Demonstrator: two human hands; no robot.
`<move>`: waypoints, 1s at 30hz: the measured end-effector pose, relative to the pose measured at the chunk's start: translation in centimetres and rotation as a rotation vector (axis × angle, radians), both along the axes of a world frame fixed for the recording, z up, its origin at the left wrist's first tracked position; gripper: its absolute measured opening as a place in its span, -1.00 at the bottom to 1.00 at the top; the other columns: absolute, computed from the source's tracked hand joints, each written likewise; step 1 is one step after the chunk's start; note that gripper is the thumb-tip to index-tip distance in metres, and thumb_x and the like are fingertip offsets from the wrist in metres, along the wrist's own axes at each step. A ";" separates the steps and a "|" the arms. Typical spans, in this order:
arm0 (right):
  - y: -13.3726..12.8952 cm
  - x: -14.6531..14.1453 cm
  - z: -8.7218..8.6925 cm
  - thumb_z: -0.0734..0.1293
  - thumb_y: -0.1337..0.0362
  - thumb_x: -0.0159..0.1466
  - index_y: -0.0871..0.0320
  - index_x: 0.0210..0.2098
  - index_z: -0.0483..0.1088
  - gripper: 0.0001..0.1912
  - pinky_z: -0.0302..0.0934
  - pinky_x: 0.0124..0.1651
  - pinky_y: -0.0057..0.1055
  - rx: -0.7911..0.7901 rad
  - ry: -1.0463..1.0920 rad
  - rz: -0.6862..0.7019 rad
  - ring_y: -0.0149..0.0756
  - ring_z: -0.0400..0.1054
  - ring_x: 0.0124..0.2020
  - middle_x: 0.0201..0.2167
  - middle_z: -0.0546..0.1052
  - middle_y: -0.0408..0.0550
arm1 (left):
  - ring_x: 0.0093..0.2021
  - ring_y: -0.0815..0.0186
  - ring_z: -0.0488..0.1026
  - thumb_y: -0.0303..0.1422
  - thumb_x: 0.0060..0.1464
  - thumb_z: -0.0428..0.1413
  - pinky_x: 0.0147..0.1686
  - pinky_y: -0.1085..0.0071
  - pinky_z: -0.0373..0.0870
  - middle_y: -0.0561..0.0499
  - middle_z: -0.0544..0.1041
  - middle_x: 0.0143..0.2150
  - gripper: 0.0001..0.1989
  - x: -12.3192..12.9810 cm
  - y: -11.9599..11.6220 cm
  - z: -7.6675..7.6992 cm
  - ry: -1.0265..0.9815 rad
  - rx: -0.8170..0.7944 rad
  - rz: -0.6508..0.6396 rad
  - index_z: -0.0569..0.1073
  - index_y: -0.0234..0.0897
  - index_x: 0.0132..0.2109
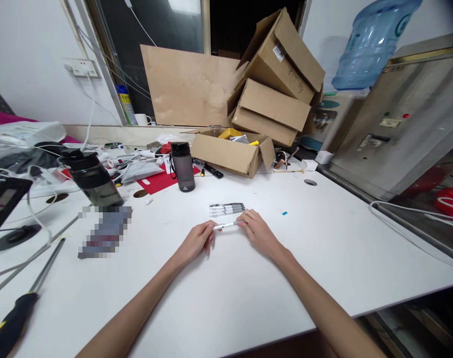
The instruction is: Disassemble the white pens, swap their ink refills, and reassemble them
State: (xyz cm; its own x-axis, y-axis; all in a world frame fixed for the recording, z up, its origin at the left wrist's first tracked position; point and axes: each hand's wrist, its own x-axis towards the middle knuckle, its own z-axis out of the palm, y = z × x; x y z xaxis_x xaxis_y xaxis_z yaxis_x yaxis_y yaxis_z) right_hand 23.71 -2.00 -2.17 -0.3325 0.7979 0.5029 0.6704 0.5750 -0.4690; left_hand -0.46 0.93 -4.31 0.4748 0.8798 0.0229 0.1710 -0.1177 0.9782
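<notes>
We pinch one white pen [225, 226] with both hands: our left hand [197, 240] has thumb and fingers drawn together on its left end, and our right hand [259, 231] closes on the other, leaving only the middle showing. The pen lies nearly level, low over the white table [226, 293]; we cannot tell whether it touches the top.

Nearest us, at the left, lies one screwdriver [30, 299], its shaft pointing away from us. Beyond it is one flat thing [106, 233], too blurred to name.

Just past our hands we count what look like four more pens [227, 210], side by side, with one small blue scrap [284, 213] to their right. Farther off stand two dark bottles, one at the left [94, 180] and one near the middle [183, 170], with one remote control [213, 171] beside the latter.

Behind these we see three cardboard boxes: one open on the table [222, 153] and two piled beyond it [273, 110]. One white mug [141, 119] sits on the sill, and one big water jug [373, 49] stands at the right.
</notes>
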 end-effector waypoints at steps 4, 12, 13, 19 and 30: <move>-0.2 -0.1 0.4 0.26 0.30 0.43 0.06 -0.11 0.42 -0.89 0.20 0.07 -0.25 -0.094 0.191 0.031 -0.18 0.33 -0.02 -0.08 0.48 -0.03 | -0.67 0.45 0.32 0.02 0.33 -0.05 -0.63 0.52 0.26 0.15 0.37 -0.49 -0.56 0.2 -0.5 0.6 0.017 0.020 0.058 0.33 -0.26 -0.32; 0.4 -0.2 0.0 0.25 0.12 0.41 0.11 -0.35 0.48 -0.70 0.21 -0.18 -0.36 -0.434 0.418 -0.019 -0.28 0.38 -0.32 -0.42 0.52 -0.14 | -0.64 0.42 0.32 0.00 0.36 -0.07 -0.58 0.50 0.27 0.15 0.35 -0.51 -0.56 0.4 -1.6 1.2 0.047 0.064 0.094 0.29 -0.23 -0.35; 0.5 -0.1 0.0 0.28 0.15 0.38 0.12 -0.33 0.49 -0.76 0.23 -0.14 -0.35 -0.430 0.436 0.005 -0.27 0.40 -0.28 -0.38 0.54 -0.13 | -0.63 0.41 0.32 0.00 0.36 -0.07 -0.57 0.50 0.28 0.15 0.35 -0.51 -0.57 0.4 -1.7 1.2 0.047 0.068 0.094 0.30 -0.23 -0.34; 0.3 0.1 0.5 0.35 0.24 0.29 0.09 -0.16 0.49 -0.86 0.21 0.13 -0.24 -0.335 0.456 0.060 -0.20 0.40 -0.03 -0.12 0.55 -0.07 | -0.61 0.39 0.31 0.00 0.36 -0.08 -0.54 0.48 0.30 0.14 0.34 -0.50 -0.58 0.5 -1.8 1.3 0.030 0.062 0.106 0.33 -0.22 -0.31; 0.3 0.2 0.4 0.38 0.20 0.29 0.06 -0.07 0.52 -0.77 0.25 0.14 -0.25 -0.356 0.486 0.066 -0.20 0.43 0.01 -0.06 0.58 -0.05 | -0.59 0.38 0.30 -0.03 0.36 -0.07 -0.50 0.47 0.27 0.14 0.36 -0.52 -0.58 0.5 -2.0 1.4 0.023 0.064 0.100 0.29 -0.21 -0.36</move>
State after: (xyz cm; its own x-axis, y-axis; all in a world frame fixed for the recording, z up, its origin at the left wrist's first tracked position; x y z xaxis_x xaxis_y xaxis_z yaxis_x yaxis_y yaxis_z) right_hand 23.93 -1.67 -1.75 -0.1859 0.9307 0.3150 0.2995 0.3590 -0.8840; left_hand 0.08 -1.03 -2.94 0.3863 0.9197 0.0705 0.2068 -0.1609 0.9651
